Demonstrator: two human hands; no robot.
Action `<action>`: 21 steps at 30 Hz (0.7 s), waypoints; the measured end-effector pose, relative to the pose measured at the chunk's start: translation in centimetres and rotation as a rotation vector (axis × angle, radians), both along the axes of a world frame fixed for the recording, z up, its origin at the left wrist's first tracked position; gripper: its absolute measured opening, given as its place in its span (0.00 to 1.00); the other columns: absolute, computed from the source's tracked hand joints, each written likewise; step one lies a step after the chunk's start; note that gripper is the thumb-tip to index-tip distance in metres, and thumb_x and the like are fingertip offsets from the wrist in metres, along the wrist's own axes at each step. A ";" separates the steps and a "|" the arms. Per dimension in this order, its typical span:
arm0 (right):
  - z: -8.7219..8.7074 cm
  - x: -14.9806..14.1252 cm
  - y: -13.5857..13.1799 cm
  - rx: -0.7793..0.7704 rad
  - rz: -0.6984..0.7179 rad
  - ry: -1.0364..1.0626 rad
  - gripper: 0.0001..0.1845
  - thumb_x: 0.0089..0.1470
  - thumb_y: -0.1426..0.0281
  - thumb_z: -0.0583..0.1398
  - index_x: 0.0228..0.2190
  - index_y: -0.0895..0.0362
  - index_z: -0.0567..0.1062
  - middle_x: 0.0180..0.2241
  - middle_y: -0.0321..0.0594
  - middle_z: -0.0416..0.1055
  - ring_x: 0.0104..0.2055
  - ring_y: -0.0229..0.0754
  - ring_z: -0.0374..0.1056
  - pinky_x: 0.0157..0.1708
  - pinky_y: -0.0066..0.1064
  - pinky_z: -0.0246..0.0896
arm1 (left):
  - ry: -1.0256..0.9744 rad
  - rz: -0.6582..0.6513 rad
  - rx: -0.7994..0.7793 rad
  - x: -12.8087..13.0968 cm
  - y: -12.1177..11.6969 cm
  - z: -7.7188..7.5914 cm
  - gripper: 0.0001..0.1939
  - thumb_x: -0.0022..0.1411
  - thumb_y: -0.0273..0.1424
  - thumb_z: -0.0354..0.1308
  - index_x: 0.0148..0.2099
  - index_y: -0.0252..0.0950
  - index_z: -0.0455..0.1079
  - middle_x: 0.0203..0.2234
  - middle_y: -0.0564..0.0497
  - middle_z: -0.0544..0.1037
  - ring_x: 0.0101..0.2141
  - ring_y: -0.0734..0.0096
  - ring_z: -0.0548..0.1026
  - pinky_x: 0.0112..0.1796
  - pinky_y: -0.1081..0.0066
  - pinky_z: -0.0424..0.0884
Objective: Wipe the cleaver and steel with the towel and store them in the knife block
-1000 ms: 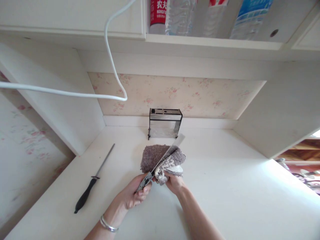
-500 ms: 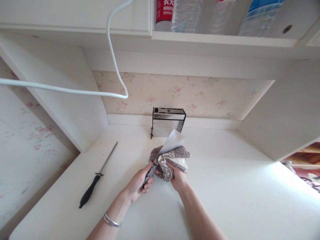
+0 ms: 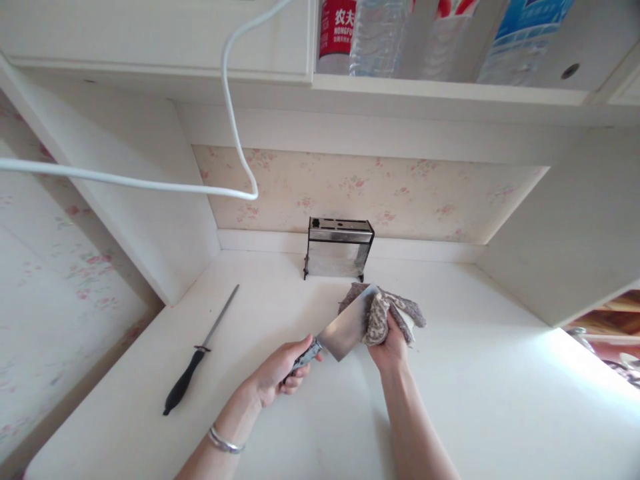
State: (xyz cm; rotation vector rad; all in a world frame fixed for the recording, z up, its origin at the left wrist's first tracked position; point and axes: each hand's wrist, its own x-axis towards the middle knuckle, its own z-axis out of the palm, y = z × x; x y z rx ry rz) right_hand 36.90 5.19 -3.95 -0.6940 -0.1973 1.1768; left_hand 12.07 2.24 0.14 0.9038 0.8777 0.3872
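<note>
My left hand [image 3: 284, 370] is closed around the dark, patterned handle of a cleaver [image 3: 345, 328]. The broad metal blade points up and to the right. A brown and white cloth [image 3: 381, 327] is bunched in my right hand [image 3: 393, 347], folded against the blade's far end, with part of it showing behind the blade. The cloth hides some of my right fingers. Both hands are raised over the white countertop [image 3: 280, 440].
A sharpening steel [image 3: 193, 370] with a black handle lies to the left. Against the back wall stands a metal knife block [image 3: 336, 257]. A white cable [image 3: 200, 190] hangs across the upper left. Several bottles [image 3: 377, 37] stand on the shelf above.
My right hand has moved right with the cloth, from near the cleaver's handle to the blade's far end, baring more of the blade. My left hand keeps its grip.
</note>
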 end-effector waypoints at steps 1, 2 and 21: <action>0.1 0.2 0.0 0.019 -0.019 0.002 0.13 0.44 0.63 0.67 0.35 0.49 0.78 0.34 0.28 0.79 0.40 0.36 0.74 0.44 0.28 0.69 | -0.007 -0.004 0.015 -0.1 0.0 0.0 0.30 0.57 0.58 0.48 0.41 0.35 0.68 0.17 0.62 0.55 0.14 0.85 0.46 0.15 0.77 0.38; 0.3 0.4 0.0 0.035 -0.041 0.008 0.12 0.45 0.62 0.67 0.35 0.48 0.78 0.35 0.27 0.79 0.43 0.36 0.73 0.47 0.29 0.68 | -0.012 -0.003 0.031 -0.2 0.0 -0.1 0.29 0.58 0.57 0.49 0.41 0.34 0.68 0.17 0.62 0.55 0.14 0.85 0.46 0.15 0.77 0.38; -0.1 -6.9 -4.0 0.098 0.483 -0.121 0.17 0.30 0.69 0.73 0.27 0.54 0.77 0.30 0.40 0.78 0.36 0.49 0.74 0.42 0.42 0.69 | 0.165 0.412 0.820 0.9 -0.5 -0.9 0.08 0.53 0.34 0.64 0.35 0.36 0.74 0.29 0.50 0.75 0.32 0.68 0.70 0.34 0.74 0.64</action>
